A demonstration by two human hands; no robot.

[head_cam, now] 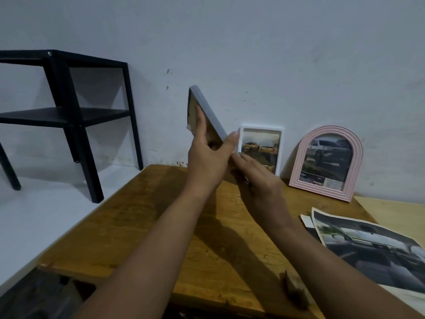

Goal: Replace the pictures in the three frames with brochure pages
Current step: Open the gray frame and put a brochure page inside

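1. Both hands hold one grey frame (pixel 208 111) up above the worktop (pixel 142 226), tilted, with its brown back side turned toward the camera.
2. Left hand (pixel 207 157) lies against the back of the frame, fingers stretched up along it, and the thumb is hooked over the grey edge.
3. Right hand (pixel 259 176) grips the lower end of the same frame; how its fingers lie on the far side I cannot tell.
4. Just behind the hands a white frame (pixel 261 150) leans on the wall, with a picture of yellow cars in it.
5. Beside it, to the right, a pink arched frame (pixel 327 164) leans on the wall too, showing a car page.
6. Loose brochure pages (pixel 368 247) lie flat at the right side of the worktop.
7. On the floor at the left stands a black shelf rack (pixel 66 111).
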